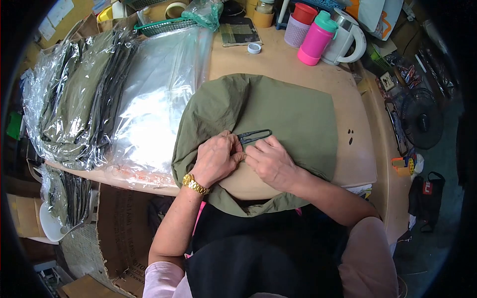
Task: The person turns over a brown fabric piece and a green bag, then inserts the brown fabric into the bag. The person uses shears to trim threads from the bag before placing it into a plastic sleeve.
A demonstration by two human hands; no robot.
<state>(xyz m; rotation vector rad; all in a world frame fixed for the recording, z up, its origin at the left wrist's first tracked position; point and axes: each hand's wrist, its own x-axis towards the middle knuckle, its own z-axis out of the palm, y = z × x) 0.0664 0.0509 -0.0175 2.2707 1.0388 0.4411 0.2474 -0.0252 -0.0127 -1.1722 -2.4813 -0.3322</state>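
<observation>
Left hand with gold watch [215, 160] and right hand [270, 163] pinching the olive-green fabric garment [293, 111], fingertips nearly meeting, black metal thread snips [255, 136] beside them, garment spread over the tan tabletop's front edge [357, 166]

Snips [257, 135], apparent obstacle by right hand [271, 163]

Left hand [216, 158] and right hand [272, 163] seemingly pinch the olive fabric [293, 111], black snips [255, 132] beside them.
</observation>
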